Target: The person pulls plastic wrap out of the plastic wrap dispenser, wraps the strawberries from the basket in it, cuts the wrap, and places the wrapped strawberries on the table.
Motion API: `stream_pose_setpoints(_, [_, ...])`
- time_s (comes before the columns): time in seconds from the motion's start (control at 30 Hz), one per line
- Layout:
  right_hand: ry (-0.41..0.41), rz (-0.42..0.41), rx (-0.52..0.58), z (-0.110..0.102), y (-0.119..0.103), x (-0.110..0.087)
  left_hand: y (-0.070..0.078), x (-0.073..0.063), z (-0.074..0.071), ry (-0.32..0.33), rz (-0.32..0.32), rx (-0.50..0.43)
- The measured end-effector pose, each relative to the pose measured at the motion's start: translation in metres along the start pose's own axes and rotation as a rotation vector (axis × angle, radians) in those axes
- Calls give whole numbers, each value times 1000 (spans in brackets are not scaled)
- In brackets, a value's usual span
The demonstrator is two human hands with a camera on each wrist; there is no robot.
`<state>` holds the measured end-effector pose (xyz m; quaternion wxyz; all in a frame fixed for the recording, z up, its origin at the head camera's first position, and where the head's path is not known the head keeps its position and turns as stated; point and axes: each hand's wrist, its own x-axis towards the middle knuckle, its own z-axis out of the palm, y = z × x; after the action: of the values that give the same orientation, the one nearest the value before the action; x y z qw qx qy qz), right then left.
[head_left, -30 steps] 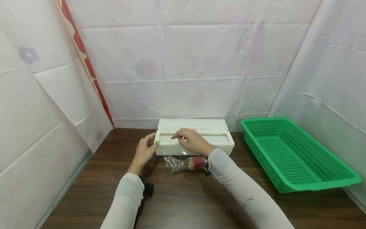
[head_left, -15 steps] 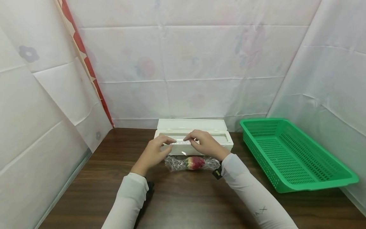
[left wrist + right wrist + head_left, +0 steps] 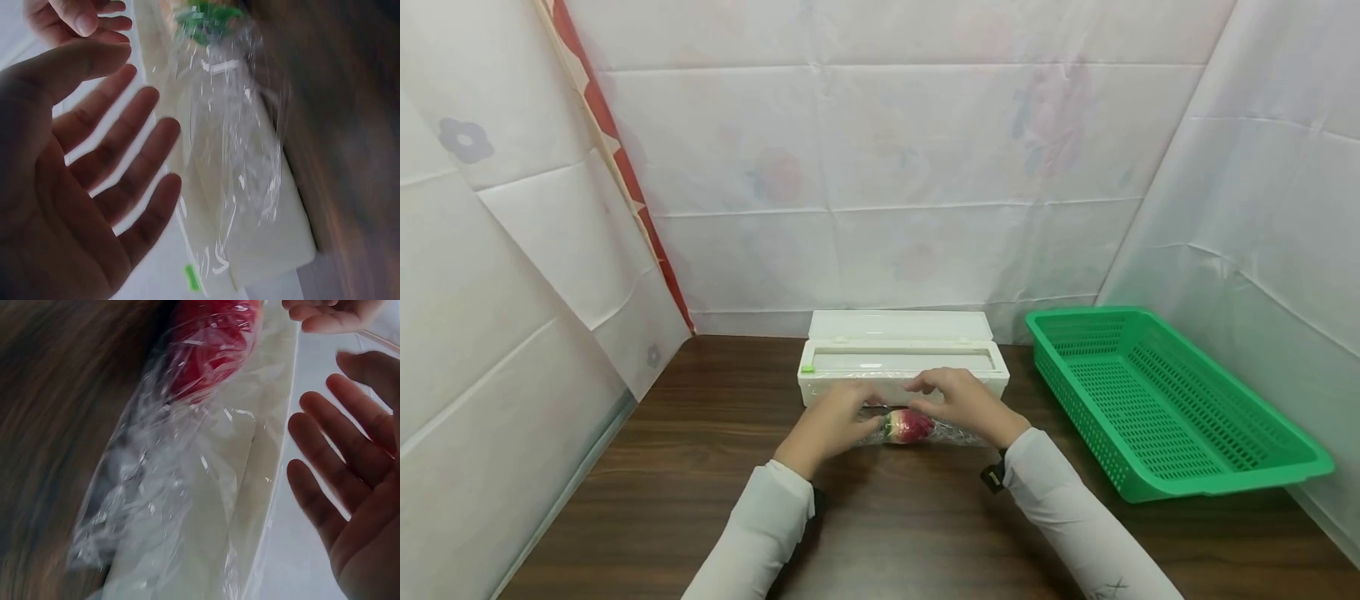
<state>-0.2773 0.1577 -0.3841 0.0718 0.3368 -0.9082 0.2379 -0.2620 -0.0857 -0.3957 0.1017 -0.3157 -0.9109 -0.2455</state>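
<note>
A red fruit (image 3: 910,426) with a pale yellow part and green leaves at its left end lies on the table, covered in clear cling film (image 3: 150,469) that trails off on both sides. Just behind it stands a white cling film dispenser (image 3: 902,385), its lid (image 3: 901,324) raised and its green cutter slider (image 3: 808,368) at the left end. My left hand (image 3: 833,423) hovers over the film's left part, fingers loosely bent and holding nothing. Over the right part is my right hand (image 3: 967,406), also relaxed, with fingertips pointing inward above the fruit.
A green plastic basket (image 3: 1150,400) with perforated sides stands on the right of the brown wooden table (image 3: 700,467). White patterned sheets (image 3: 887,167) hang behind and on both sides.
My left hand has left the dispenser's slider end and moved right, then down toward the fruit. My right hand has come nearer from above the dispenser. The slider shows uncovered.
</note>
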Motion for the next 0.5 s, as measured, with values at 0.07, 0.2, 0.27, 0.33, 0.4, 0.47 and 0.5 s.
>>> stream_pose_setpoints(0.07, [-17, -1, -62, 1, 1, -4, 3, 0, 3, -5, -25, 18])
stream_pose_setpoints(0.2, [-14, -32, -161, 2, 3, -12, 5, 0, 10, -9, -34, 16])
stream_pose_setpoints(0.27, [3, -50, -176, 4, 4, -16, 5, 1, 13, -9, -33, -7])
stream_pose_setpoints(0.33, [18, -62, -182, 7, 6, -18, 5, 2, 16, -7, -37, -31])
stream_pose_setpoints(0.4, [28, -64, -197, 9, 8, -20, 6, 2, 18, -12, -62, -37])
stream_pose_setpoints(0.47, [25, -52, -225, 12, 9, -22, 8, 2, 19, -20, -95, -28])
stream_pose_setpoints(0.5, [19, -43, -240, 13, 9, -22, 9, 2, 20, -25, -109, -17])
